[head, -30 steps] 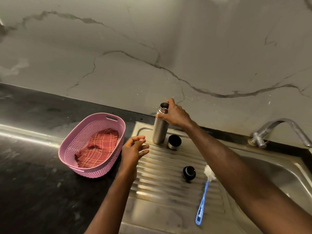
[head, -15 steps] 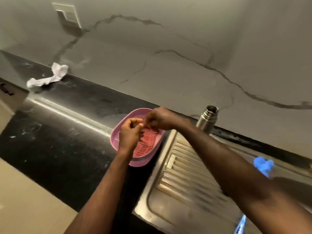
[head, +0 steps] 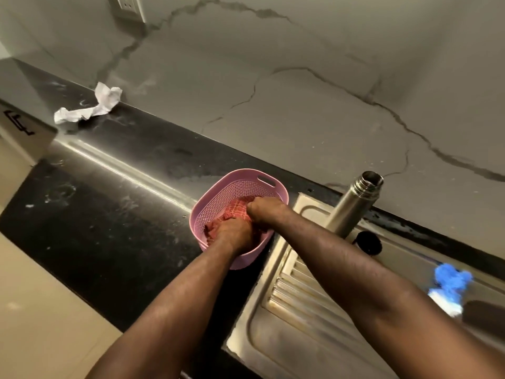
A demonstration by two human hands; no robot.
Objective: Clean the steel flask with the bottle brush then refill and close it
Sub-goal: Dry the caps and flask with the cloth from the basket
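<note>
From the head camera, a pink plastic basket (head: 269, 184) with a woven, holey wall is seen on the shiny black counter (head: 109, 220). A soft red checked cloth (head: 236, 207) is bunched inside it. The left hand (head: 232, 233) is pressed down on the cloth, and whether it grips the cloth cannot be told. The right hand (head: 263, 210) is closed tight on the cloth.

The flask (head: 352, 206) is smooth grey steel, tall and round, with rings at its open neck. It is stood upright on the ribbed steel drainboard (head: 297, 302), just beside the basket. A black cap (head: 369, 242) is partly hidden behind the right arm. A blurry blue brush (head: 451, 283) is seen at the right. Crumpled white paper (head: 87, 108) is left far back by the wall.
</note>
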